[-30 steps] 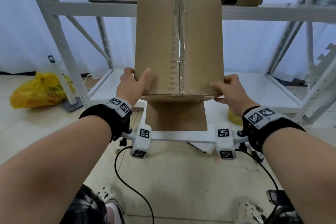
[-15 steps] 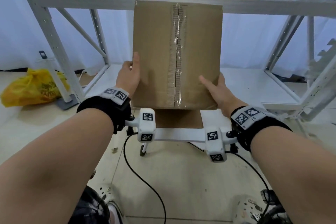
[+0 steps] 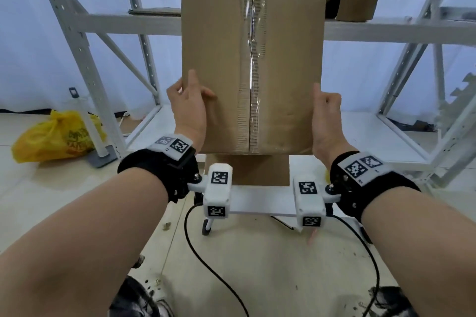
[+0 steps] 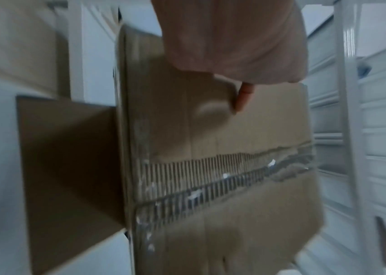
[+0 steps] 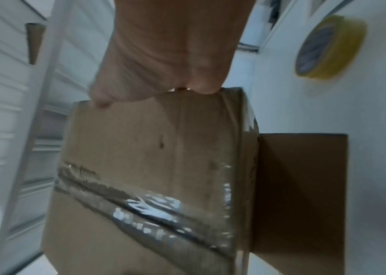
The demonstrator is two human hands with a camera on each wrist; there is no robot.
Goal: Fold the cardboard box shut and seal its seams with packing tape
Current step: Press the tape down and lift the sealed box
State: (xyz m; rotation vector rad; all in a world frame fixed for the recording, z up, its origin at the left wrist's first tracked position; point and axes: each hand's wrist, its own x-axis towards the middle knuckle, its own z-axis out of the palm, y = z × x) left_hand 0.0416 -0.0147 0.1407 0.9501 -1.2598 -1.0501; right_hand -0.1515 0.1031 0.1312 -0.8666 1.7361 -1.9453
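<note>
The cardboard box (image 3: 252, 67) is held up in front of the white metal shelf rack (image 3: 108, 24), its taped face toward the person, a strip of clear packing tape (image 3: 253, 41) running down the middle seam and one open flap (image 3: 247, 170) hanging below its lower edge. The left hand (image 3: 189, 110) holds the box's left edge, thumb on the front face, and the right hand (image 3: 325, 116) holds its right edge, fingers curled round behind. A yellow roll of tape (image 5: 328, 46) lies on the rack's lower shelf beside the box, and a yellow plastic bag (image 3: 56, 136) sits on the floor left of the rack.
</note>
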